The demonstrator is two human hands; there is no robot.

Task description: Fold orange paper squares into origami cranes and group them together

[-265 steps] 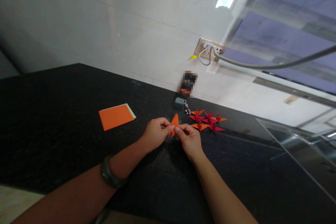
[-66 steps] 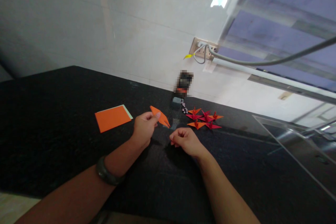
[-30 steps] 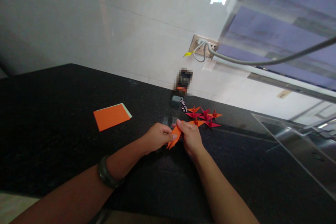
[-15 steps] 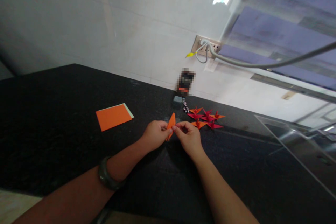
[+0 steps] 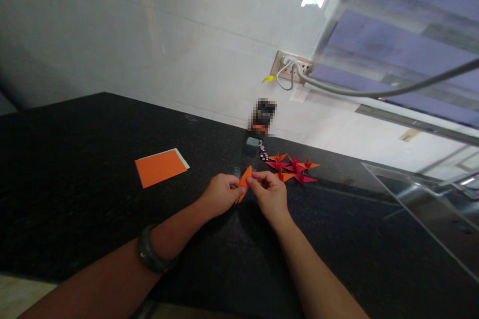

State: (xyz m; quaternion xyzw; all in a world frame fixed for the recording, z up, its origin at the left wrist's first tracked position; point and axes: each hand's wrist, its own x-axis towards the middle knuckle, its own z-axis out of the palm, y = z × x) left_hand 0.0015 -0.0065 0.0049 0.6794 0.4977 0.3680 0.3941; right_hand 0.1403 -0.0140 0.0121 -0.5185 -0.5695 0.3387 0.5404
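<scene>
Between my two hands is a folded piece of orange origami paper point(image 5: 244, 185), long and narrow with pointed ends, tilted to the right at its top. My left hand point(image 5: 220, 193) pinches its left side between thumb and fingers. On the right side my right hand point(image 5: 270, 194) pinches it too, thumb near the middle of the fold. Just beyond my right hand lie several folded paper cranes point(image 5: 295, 165) in orange and red, grouped together. A stack of orange paper point(image 5: 160, 168), with a pale green sheet showing at its edge, lies to the left.
A phone-like object point(image 5: 264, 115), blurred out, leans against the wall, with a small grey block point(image 5: 252, 143) and a beaded strap point(image 5: 263, 150) before it. A metal sink point(image 5: 441, 204) is set in the black countertop point(image 5: 93, 199) at right. A cable point(image 5: 348, 92) runs from the wall socket point(image 5: 292, 66).
The folded orange paper has tilted further to the right and sits slightly lower. Both hands still pinch it. The whole view has shifted slightly.
</scene>
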